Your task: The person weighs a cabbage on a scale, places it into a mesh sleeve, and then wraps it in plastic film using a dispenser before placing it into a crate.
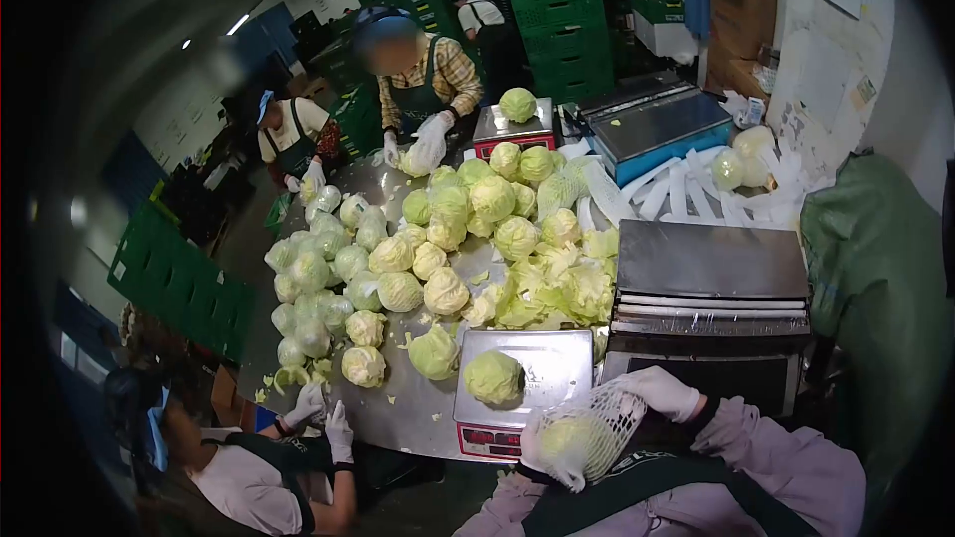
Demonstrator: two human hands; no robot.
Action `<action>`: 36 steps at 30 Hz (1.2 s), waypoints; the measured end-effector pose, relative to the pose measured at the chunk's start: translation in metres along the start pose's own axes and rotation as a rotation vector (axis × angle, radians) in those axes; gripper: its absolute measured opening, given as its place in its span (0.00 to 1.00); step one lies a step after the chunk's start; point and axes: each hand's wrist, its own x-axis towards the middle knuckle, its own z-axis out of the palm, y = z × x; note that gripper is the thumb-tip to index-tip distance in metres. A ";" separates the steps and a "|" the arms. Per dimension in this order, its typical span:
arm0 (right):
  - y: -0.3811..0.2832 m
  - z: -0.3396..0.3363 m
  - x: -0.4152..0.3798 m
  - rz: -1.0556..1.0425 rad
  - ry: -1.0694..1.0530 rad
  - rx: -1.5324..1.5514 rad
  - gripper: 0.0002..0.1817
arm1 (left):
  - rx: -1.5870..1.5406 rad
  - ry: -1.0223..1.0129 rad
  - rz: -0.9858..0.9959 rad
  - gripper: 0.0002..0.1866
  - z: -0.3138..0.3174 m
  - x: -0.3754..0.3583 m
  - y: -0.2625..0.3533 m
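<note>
A cabbage (570,438) sits inside a white mesh sleeve (609,425) near the table's front edge. My left hand (535,446), in a white glove, is wrapped round the netted cabbage from the left. My right hand (665,393), also gloved, grips the upper right end of the sleeve with its fingers closed. Just behind my left hand, a bare cabbage (492,377) rests on a scale (557,350) with a red front and a lit display.
Many cabbages (448,290) and loose leaves (557,288) lie on the metal table (398,408). A wrapping machine (711,264) stands at the right. Co-workers stand around the table; one co-worker's gloved hands (323,418) are at the left front. Another scale (513,124) holds a cabbage.
</note>
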 end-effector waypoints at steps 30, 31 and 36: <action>-0.050 -0.522 0.142 -0.014 0.117 -1.758 0.14 | 2.237 0.582 -0.069 0.30 0.094 0.085 0.034; -0.052 -0.529 0.148 0.053 0.034 -1.708 0.11 | 2.284 0.595 -0.094 0.30 0.097 0.087 0.033; -0.025 -0.530 0.175 0.211 0.204 -1.271 0.12 | 2.346 0.670 -0.090 0.31 0.103 0.094 0.023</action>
